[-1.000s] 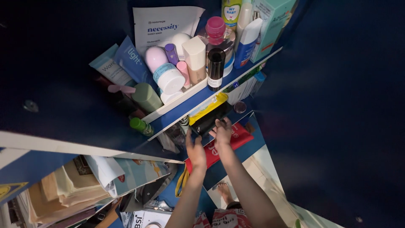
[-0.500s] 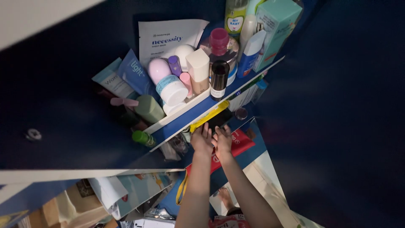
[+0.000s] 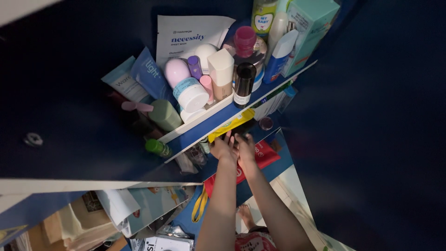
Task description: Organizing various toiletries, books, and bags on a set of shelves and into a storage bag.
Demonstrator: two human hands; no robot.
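Your left hand (image 3: pixel 223 148) and right hand (image 3: pixel 245 146) are side by side under the top shelf (image 3: pixel 211 122), both reaching into the dim gap beneath its front edge. The yellow packet (image 3: pixel 231 123) lies just beyond your fingertips, wedged along the underside of that shelf edge, and your left fingers look to be touching its lower side. Your left hand is cupped, fingers loosely curled together; your right hand lies flatter, fingers stretched forward towards a dark object (image 3: pixel 241 131) just behind the packet. Whether either hand is actually gripping anything, you can't tell from here, since the fingertips vanish into shadow. Below your wrists the red pouch (image 3: pixel 262 155) lies on the lower shelf, near its front edge, with your right forearm crossing over it. Above, at the front edge of the top shelf, a black bottle (image 3: pixel 243 83) stands directly over the packet, with a beige tube (image 3: pixel 220 72) just beside it.
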